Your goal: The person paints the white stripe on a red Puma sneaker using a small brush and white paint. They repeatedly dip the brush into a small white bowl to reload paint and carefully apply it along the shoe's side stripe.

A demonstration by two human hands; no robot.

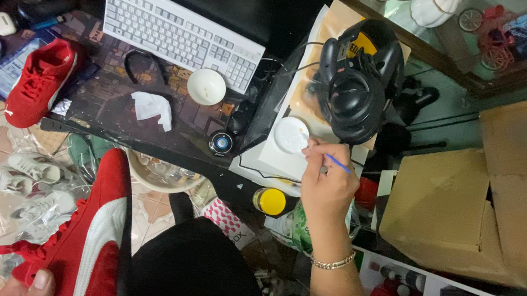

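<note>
My right hand (327, 184) sits just right of centre, fingers pinched narrow around a thin blue brush (338, 163). The brush's long axis runs from lower right up to the left, its tip at the edge of the small white dish (291, 134), which lies just up and left of my fingertips. Whether the tip touches the dish I cannot tell; the bristles are too small to make out.

The red shoe (92, 241) is at lower left, its length running up the frame, toe toward the desk (105, 116). My left hand (33, 286) is at the bottom edge, mostly cut off; only a thumb shows against the shoe, so I seem to be gripping it, but the fingers are hidden. The right hand is far nearer the dish. A second red shoe (39, 82) lies on the desk at left.
</note>
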